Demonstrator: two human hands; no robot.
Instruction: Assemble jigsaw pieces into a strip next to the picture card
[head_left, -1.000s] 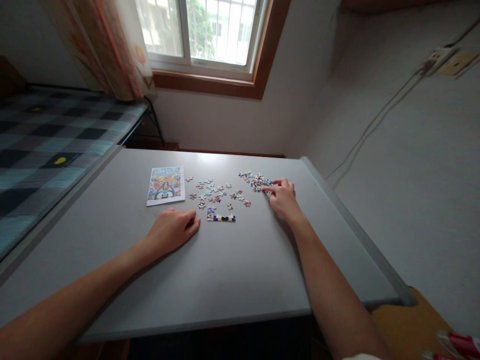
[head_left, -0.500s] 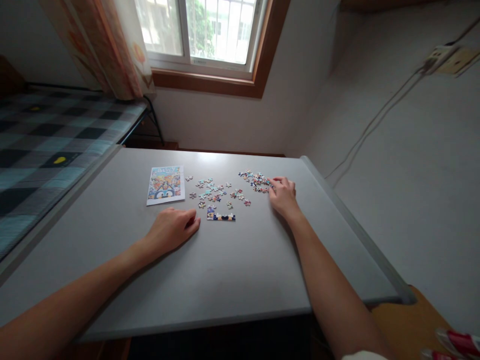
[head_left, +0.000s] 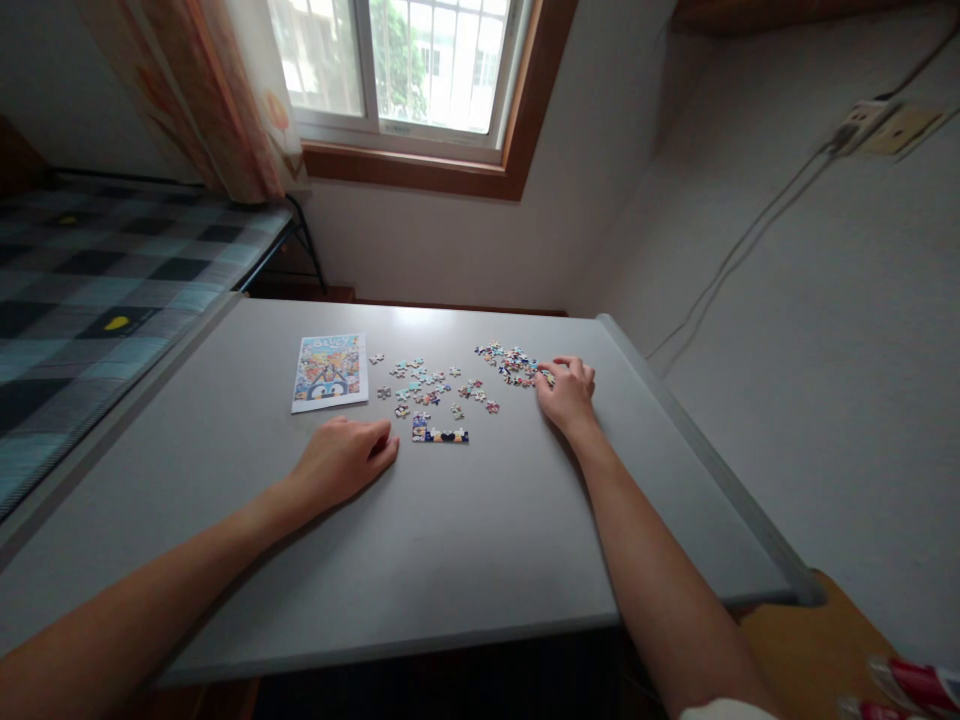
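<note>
My left hand rests palm down on the grey table, fingers loosely curled, just left of a short joined strip of puzzle pieces. It holds nothing. My right hand lies at the right end of a heap of loose puzzle pieces, fingers curled in a pinch on a piece at the heap's edge. More loose pieces are scattered between the heap and the picture card.
A bed with a checked blue cover stands along the table's left side. A window and curtain are behind. The wall on the right carries a socket with cables. An orange stool shows at bottom right.
My right hand has drawn its pointing finger in and curled its fingers at the heap's right edge. My left hand has stayed put.
</note>
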